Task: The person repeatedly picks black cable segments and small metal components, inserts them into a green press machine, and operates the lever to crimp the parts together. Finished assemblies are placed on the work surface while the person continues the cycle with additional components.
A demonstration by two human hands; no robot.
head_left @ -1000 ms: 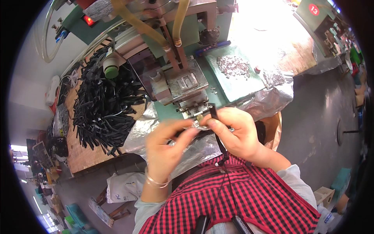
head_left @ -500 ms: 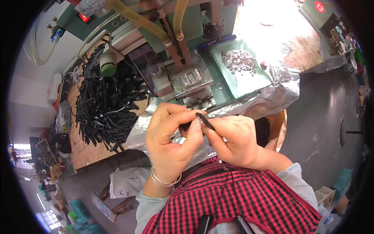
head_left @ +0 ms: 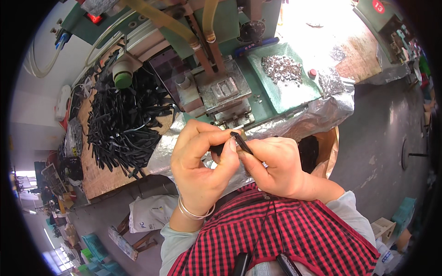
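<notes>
My left hand (head_left: 200, 163) and my right hand (head_left: 274, 163) meet in front of my chest, both pinching one thin black strap (head_left: 240, 142) between thumbs and fingertips. The strap's tip sticks up between the two thumbs; the rest of it is hidden in my fingers. Just beyond the hands stands a green press machine (head_left: 221, 87) with a grey metal die block. A silver bangle rings my left wrist.
A big heap of black straps (head_left: 122, 122) lies on the wooden bench at the left. Small silver metal pieces (head_left: 281, 69) are piled on the machine's green tray. Crinkled foil (head_left: 317, 115) drapes the bench edge. An orange bin (head_left: 322, 147) holds black parts at the right.
My hands have pulled back from the machine's die toward my chest, carrying the black strap, and the strap's tip now stands up between my thumbs.
</notes>
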